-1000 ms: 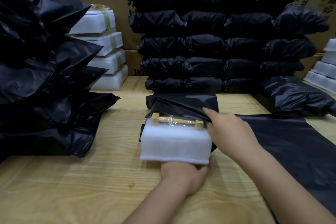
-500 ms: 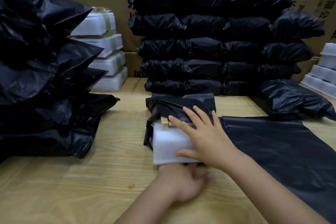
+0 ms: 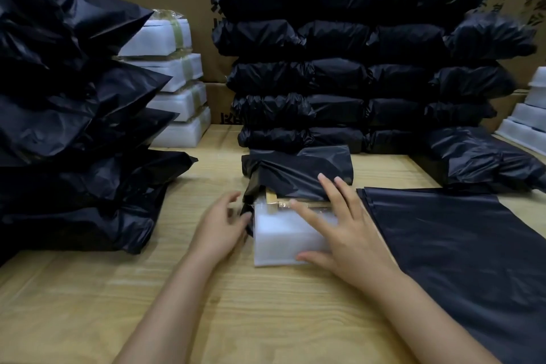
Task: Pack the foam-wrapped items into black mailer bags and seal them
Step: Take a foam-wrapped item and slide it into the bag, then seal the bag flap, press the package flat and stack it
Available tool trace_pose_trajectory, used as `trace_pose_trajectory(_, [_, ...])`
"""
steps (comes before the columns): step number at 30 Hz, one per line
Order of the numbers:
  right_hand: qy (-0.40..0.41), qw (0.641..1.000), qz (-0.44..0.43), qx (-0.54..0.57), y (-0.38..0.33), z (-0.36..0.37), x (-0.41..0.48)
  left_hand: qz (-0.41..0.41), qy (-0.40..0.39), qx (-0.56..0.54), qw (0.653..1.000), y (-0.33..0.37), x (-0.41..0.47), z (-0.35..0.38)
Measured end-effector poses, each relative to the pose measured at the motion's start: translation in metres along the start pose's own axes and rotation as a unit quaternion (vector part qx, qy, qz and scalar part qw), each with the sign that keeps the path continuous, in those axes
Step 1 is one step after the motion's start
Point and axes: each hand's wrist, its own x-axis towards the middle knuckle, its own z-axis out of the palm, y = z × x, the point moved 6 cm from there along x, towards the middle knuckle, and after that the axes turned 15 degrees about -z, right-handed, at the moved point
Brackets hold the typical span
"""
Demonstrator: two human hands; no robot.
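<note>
Left hand (image 3: 220, 226) has moved from the near end of the foam-wrapped item (image 3: 280, 242) to its left side, fingers loose, empty — right hand (image 3: 339, 230) stays spread flat atop it.

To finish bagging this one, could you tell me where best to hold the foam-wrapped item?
Grip the foam-wrapped item by its bare near end, probably from the person's side: that end sticks out of the black mailer bag, while the far end is covered.

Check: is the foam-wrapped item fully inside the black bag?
Partly in: the foam-wrapped item sticks out of the black bag, under the right hand.
</note>
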Motion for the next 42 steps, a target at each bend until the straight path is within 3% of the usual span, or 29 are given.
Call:
trace_pose_trajectory(4, [0.01,1.0,-0.011,-0.022,-0.004,0.004,0.002,0.042,0.075,0.063,0.994,0.002,0.008,0.011])
trace_pose_trajectory(9, [0.053,0.998,-0.008,-0.031,-0.004,0.006,-0.002,0.015,0.107,0.009,0.994,0.0,0.006,0.004])
trace_pose_trajectory(12, [0.086,0.995,0.001,-0.041,0.001,0.001,-0.006,-0.054,0.11,-0.067,0.99,-0.01,0.007,-0.002])
trace_pose_trajectory(14, [0.102,0.994,0.013,-0.045,0.004,-0.001,-0.008,-0.077,0.105,-0.092,0.987,-0.013,0.006,-0.004])
trace_pose_trajectory(19, [0.133,0.989,0.025,-0.06,0.005,-0.003,-0.011,-0.049,0.081,-0.096,0.991,-0.01,0.004,-0.001])
trace_pose_trajectory(24, [0.083,0.991,-0.03,-0.102,-0.019,0.018,-0.009,-0.026,0.057,-0.042,0.997,-0.003,0.005,0.007])
trace_pose_trajectory(27, [0.103,0.989,-0.028,-0.106,-0.018,0.018,0.0,-0.026,0.052,-0.047,0.997,-0.003,0.006,0.007])
trace_pose_trajectory(30, [0.189,0.96,-0.145,-0.149,-0.035,0.011,0.002,-0.03,0.068,-0.067,0.995,-0.003,0.007,0.003])
trace_pose_trajectory(32, [0.22,0.946,-0.174,-0.161,-0.041,0.01,0.003,-0.047,0.082,-0.105,0.99,-0.004,0.007,0.0])
trace_pose_trajectory(35, [0.237,0.95,-0.144,-0.144,-0.036,0.006,0.006,-0.063,0.055,-0.161,0.983,-0.004,0.009,0.006])
trace_pose_trajectory(39, [0.178,0.957,-0.161,-0.164,-0.034,0.011,0.009,-0.071,0.015,-0.204,0.976,-0.001,0.009,0.015])
trace_pose_trajectory(42, [0.229,0.949,-0.131,-0.174,-0.033,0.007,0.01,-0.06,0.025,-0.225,0.972,0.004,0.006,0.013])
